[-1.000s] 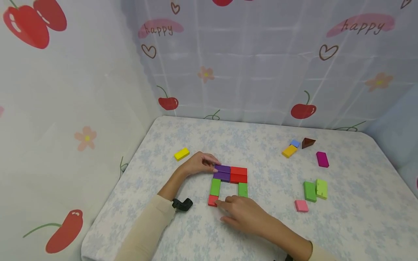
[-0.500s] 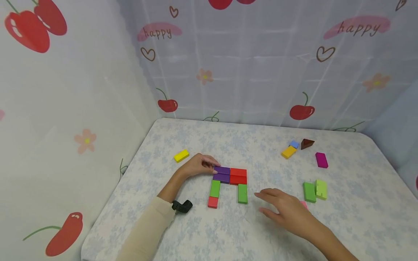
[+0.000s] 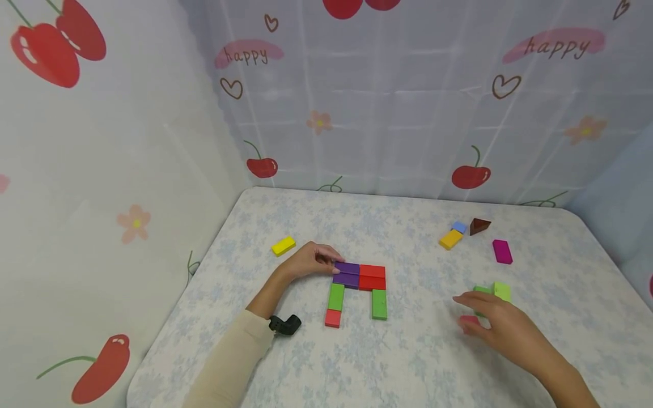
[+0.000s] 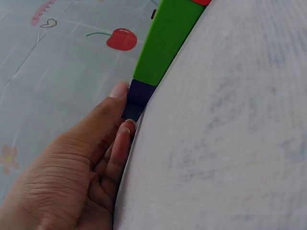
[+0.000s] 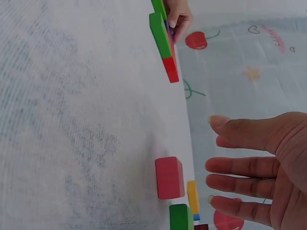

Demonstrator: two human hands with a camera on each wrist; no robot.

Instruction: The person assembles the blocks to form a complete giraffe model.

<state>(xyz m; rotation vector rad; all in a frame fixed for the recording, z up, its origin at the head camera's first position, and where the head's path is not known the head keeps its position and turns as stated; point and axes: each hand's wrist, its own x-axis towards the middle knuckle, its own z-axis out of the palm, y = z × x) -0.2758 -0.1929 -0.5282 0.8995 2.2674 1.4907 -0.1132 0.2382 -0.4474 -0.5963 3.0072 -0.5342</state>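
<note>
In the head view my left hand holds the left end of two purple blocks, thumb and fingertips against their edges. Two red blocks lie flush to their right. Below them run two green strips, a left green block ending in a small red block, and a right green block. The right hand hovers at the right with spread fingers and nothing in them. Under it sits a pink block, partly covered by the thumb in the head view but standing free in the right wrist view.
Beside the right hand lie a green block and a lime block, both partly hidden. Farther back are orange, blue, brown triangular and magenta blocks. A yellow block lies at the left.
My right hand has left the small red block and swung right to the pink block, its fingers spread. The left hand stays at the purple blocks.
</note>
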